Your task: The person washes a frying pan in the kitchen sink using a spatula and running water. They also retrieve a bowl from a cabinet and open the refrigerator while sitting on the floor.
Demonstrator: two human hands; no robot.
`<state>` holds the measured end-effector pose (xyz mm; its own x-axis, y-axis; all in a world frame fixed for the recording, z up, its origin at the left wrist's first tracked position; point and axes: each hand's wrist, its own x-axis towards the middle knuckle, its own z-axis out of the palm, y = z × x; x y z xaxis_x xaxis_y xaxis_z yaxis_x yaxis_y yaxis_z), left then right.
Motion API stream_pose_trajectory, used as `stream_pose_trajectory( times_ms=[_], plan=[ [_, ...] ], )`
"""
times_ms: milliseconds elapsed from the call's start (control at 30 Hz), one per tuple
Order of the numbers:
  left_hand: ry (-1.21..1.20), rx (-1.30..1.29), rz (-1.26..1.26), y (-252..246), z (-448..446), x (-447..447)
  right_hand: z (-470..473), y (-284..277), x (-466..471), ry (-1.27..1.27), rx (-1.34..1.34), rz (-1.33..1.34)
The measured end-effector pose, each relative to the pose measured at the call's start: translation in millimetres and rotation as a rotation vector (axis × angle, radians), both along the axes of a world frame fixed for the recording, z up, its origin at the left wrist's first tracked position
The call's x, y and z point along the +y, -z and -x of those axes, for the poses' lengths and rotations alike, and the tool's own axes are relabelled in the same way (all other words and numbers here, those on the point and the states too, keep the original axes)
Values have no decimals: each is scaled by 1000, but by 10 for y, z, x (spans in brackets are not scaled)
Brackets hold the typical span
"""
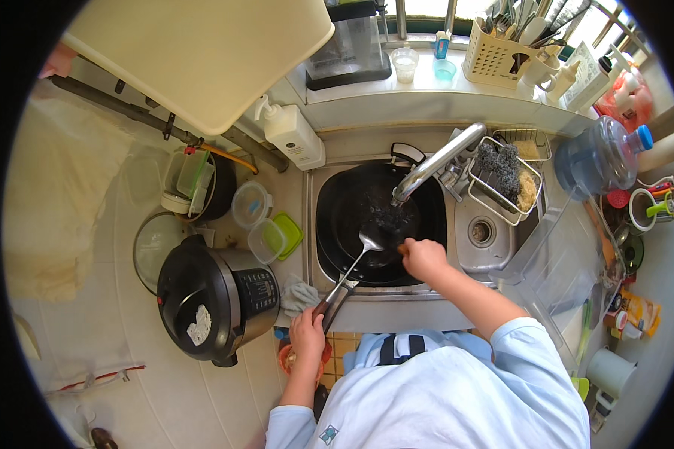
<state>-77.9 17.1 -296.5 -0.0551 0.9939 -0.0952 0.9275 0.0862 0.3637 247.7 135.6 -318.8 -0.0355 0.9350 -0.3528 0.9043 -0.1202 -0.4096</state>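
A black wok (342, 224) lies in the left sink basin (311, 236), its long handle (332, 310) pointing towards me. My left hand (308, 335) grips the brown handle of a steel wok spatula (350, 270). The spatula's blade rests over the inside of the wok. Whether that hand also touches the wok handle, I cannot tell. In my right hand (425, 260), over the wok's right side, is a small brown object (402, 248) mostly covered by the fingers. Below the chrome faucet (441, 163), the dark surface inside the wok looks rippled and wet.
A wire rack (472, 182) with steel-wool scrubbers (499, 165) overhangs the small right basin (483, 255). Left of the sink stand an electric pressure cooker (216, 300), plastic containers (251, 205) and a grey cloth (299, 296). A white pump bottle (295, 137) stands behind; a clear bin (556, 269) lies right.
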Motion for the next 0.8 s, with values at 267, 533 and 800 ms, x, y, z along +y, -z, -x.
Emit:
stream_pose_trajectory(
  times_ms=[267,533,800],
  plan=[
    [0,-25,-8,32,12,34,92,-102,204,-93,67,-208],
    [-5,-8,-44,130,22,-43,104,-200,291,-70,60,-265],
    [-27,6,-29,191,27,-106,89,-186,288,-116,-12,-146]
  ],
)
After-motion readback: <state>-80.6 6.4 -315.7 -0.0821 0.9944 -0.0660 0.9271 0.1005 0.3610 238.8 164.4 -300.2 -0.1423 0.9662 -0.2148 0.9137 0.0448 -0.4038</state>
